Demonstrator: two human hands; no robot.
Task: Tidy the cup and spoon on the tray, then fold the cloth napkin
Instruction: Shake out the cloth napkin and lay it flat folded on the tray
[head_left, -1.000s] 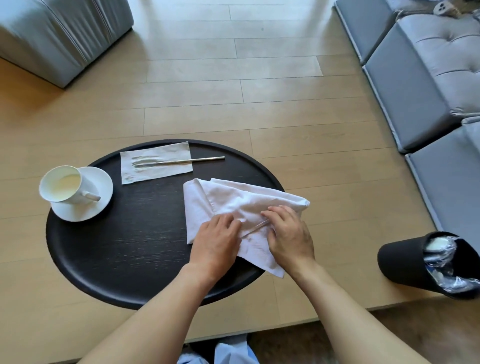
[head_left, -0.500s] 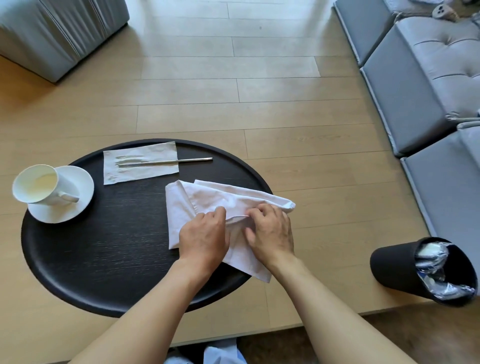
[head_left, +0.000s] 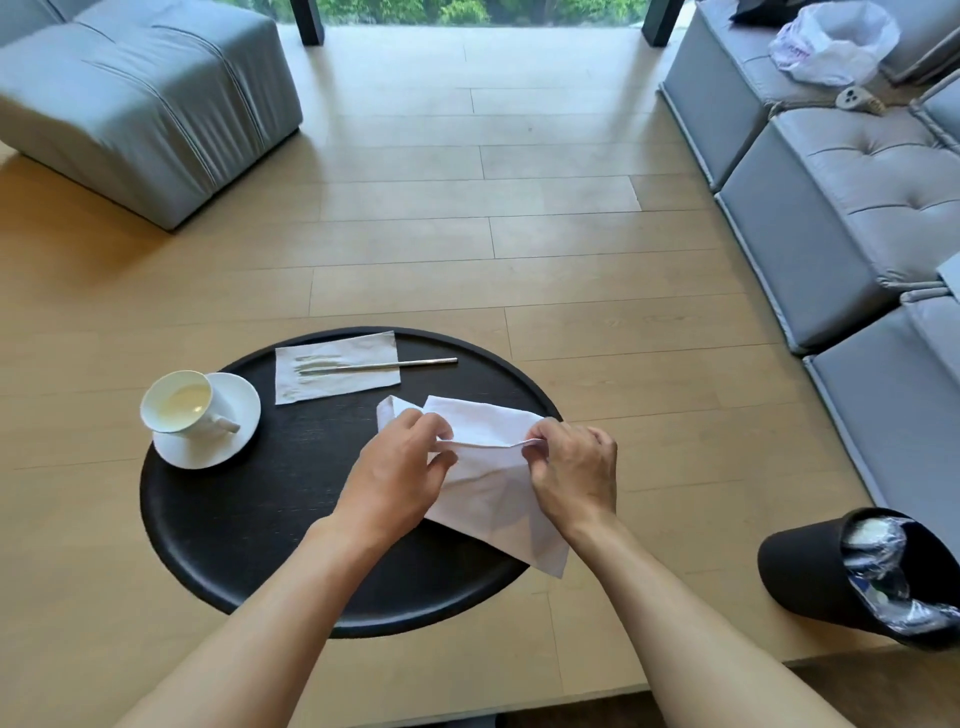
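Done: I see cup (head_left: 176, 401) and spoon (head_left: 374, 366) set tidily on tray (head_left: 218, 545).
Left: both hands' fingers (head_left: 441, 434) pinch the cloth napkin (head_left: 488, 493), half-folded.

One round black wooden tray (head_left: 218, 525) carries one white ceramic cup (head_left: 179, 401) on one white saucer (head_left: 208, 451), one thin silver metal spoon (head_left: 384, 365) on one pale paper napkin (head_left: 337, 387), and one white cloth napkin (head_left: 493, 483). Two bare hands are in view, the left hand (head_left: 395, 473) and the right hand (head_left: 574, 470). Off the tray there is one black round bin (head_left: 810, 577), and one white plastic bag (head_left: 831, 41) on the grey sofa.
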